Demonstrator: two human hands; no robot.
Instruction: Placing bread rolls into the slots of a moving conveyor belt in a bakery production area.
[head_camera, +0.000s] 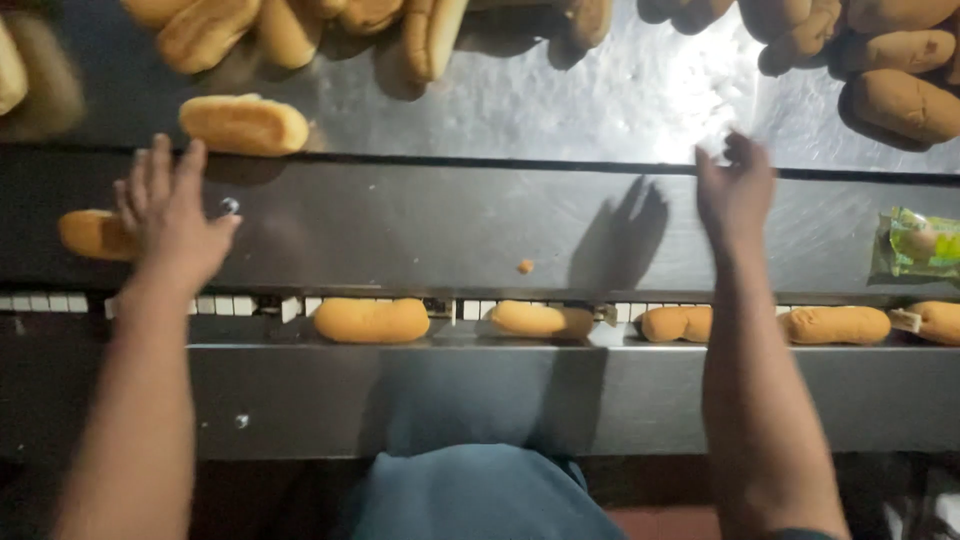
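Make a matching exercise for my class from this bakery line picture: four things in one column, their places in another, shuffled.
Things:
1. left hand
2. right hand
3. green packet
4. crumb

Places:
A. far right of the dark ledge
B. middle of the dark ledge
C. over a bun at the left
D. raised at the steel table edge, holding nothing

Pairs: 1-C, 2-D, 3-A, 4-B

One pkg only: small wrapped packet (918, 243) at far right, lying flat on the dark ledge betw. the steel counter (560, 100) and the row of rolls below it. Crinkly clear film w/ bright green and yellow print, roughly rectangular, sealed edge to the left, pale bun showing through. No labels, signs or screens visible elsewhere.
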